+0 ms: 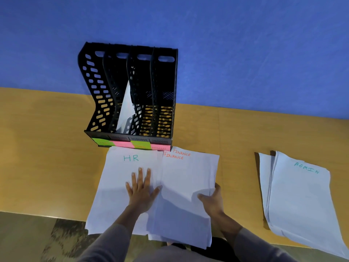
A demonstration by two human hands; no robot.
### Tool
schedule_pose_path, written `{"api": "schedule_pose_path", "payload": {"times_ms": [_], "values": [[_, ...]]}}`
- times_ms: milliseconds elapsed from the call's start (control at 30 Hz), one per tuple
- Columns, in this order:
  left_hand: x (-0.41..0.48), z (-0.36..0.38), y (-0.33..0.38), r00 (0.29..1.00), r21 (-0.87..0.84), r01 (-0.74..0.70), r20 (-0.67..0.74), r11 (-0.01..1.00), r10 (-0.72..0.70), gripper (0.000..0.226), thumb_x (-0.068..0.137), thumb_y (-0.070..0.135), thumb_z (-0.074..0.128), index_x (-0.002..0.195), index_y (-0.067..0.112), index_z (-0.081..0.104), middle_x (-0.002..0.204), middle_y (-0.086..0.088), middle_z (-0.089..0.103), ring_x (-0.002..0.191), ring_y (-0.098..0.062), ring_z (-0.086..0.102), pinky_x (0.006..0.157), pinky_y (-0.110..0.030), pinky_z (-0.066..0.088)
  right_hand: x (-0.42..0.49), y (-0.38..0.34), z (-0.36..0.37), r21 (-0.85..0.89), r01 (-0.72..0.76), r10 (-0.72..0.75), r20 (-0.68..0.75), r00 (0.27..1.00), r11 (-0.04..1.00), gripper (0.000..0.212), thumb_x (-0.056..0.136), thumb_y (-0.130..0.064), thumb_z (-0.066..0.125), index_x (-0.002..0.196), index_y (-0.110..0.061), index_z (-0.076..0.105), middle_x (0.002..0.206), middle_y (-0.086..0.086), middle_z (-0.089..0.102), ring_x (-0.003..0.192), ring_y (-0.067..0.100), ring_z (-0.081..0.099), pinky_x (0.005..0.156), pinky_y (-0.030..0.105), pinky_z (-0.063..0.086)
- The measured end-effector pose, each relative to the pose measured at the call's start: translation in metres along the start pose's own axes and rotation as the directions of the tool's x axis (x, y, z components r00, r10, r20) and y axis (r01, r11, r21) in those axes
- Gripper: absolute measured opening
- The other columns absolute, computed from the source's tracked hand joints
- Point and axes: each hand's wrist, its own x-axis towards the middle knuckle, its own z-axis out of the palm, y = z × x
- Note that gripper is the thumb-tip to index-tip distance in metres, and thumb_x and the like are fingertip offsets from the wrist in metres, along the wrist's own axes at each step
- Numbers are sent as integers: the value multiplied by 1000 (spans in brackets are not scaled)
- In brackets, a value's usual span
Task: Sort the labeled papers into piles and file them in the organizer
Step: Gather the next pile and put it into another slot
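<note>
Resting flat at the near edge of the wooden desk (47, 167), the left hand (140, 191): fingers spread wide, palm down, pinning the HR pile (117, 186) and gripping nothing. Closing on the right side of the FINANCE pile (187, 186), the right hand (213, 199): thumb lying on top of the sheets, fingers curling under the edge, pinching rather than pressing. Overhanging the near desk edge toward the body, both piles, touching side by side, long axes running straight away from the person.

Sitting directly beyond the top edges of those piles, almost touching them, the black organizer (132, 91): four upright slots side by side, open toward the hands, slot depth running the same way as the papers' long axis. Judging from that, needing a lift, a tip upright and a forward push, with little turning. Lying ahead and slightly left of the right hand, the organizer, so reaching a little across the body for the held FINANCE sheets. Showing along the front lip, green and pink slot labels (132, 145), writing too blurred to read, so not telling which slot is FINANCE's. Leaning already in the second slot from the left, a white sheet (125, 108).

Lying well apart to the right, nearer the right hand, the ADMIN pile (298, 195), untouched, slightly fanned and skewed.
</note>
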Motion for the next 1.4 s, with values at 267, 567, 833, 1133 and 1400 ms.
{"api": "schedule_pose_path", "payload": {"times_ms": [267, 567, 833, 1133, 1400], "values": [[-5, 2, 0, 998, 37, -19, -58, 999, 21, 98, 69, 85, -11, 149, 29, -20, 158, -4, -27, 146, -32, -22, 115, -58, -7, 25, -15, -54, -136, 139, -146, -49, 988, 981, 26, 87, -12, 68, 113, -11, 67, 93, 1, 69, 87, 27, 66, 60, 25, 43], [0, -33, 63, 886, -74, -386, -309, 920, 346, 86, 87, 73, 23, 152, 28, -9, 160, 5, -20, 148, -20, -19, 119, -54, -2, 33, -64, -128, -110, 310, -287, 183, 940, 944, 16, 82, -9, 76, 95, -17, 72, 82, -11, 72, 69, -1, 67, 55, 9, 46], [7, -121, 141, 818, -348, -539, -432, 767, 379, 81, 72, 63, 68, 142, 39, 35, 146, 19, 43, 135, -5, 40, 103, -26, 41, 28, -116, -132, -174, 418, -313, 432, 846, 891, 6, 81, -9, 77, 87, -7, 75, 76, 2, 70, 67, 13, 59, 65, 25, 45], [9, -110, 123, 967, -786, -236, -128, 572, 222, 23, 71, 24, 85, 86, 11, 74, 85, -1, 76, 81, -15, 72, 68, -31, 54, 30, -136, -126, -185, 498, -399, 398, 826, 847, 20, 70, -29, 87, 85, -28, 76, 62, -25, 67, 56, -9, 58, 53, 1, 37], [-5, -113, 93, 995, -933, -45, -72, 356, -63, 19, 69, 25, 85, 84, 19, 74, 81, 3, 77, 72, -14, 74, 57, -24, 55, 47, -118, -158, 19, 405, -403, 160, 901, 914, 50, 62, -26, 91, 106, -37, 71, 100, -15, 71, 80, -4, 67, 62, 14, 53]]}}
